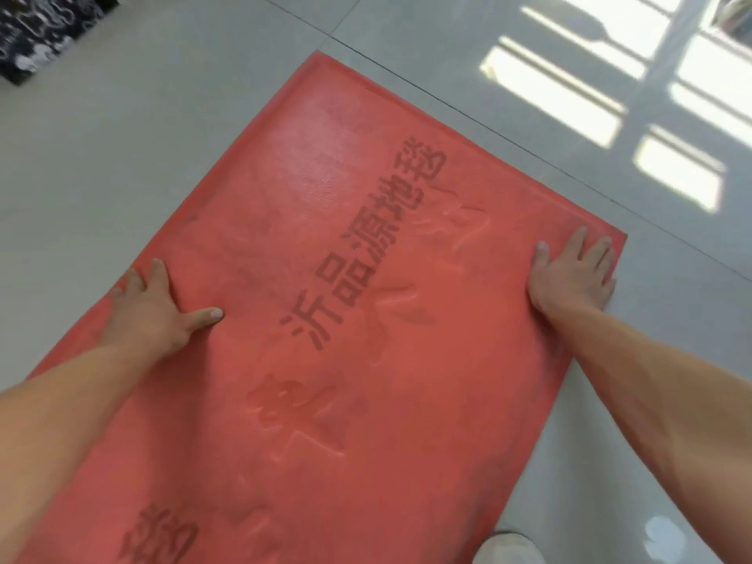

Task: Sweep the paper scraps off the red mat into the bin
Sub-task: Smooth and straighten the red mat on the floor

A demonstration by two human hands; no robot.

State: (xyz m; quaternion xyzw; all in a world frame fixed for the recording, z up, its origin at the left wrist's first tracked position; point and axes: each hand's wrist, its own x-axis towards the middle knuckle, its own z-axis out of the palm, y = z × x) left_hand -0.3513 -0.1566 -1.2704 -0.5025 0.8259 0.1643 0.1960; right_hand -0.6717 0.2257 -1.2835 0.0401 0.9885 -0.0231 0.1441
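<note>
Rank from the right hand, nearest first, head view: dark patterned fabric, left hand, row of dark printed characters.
1. Row of dark printed characters on the red mat, left of the right hand.
2. Left hand, on the mat's opposite edge.
3. Dark patterned fabric, far top-left corner.

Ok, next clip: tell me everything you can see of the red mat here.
The red mat is a rectangular sheet, rubbery-looking with a slight sheen, lying flat on the pale tiled floor. A row of dark printed characters runs along it, beside larger embossed ones and some creases. The left hand presses flat near its left edge, the right hand flat at its right corner. No paper scraps show on it.
</note>
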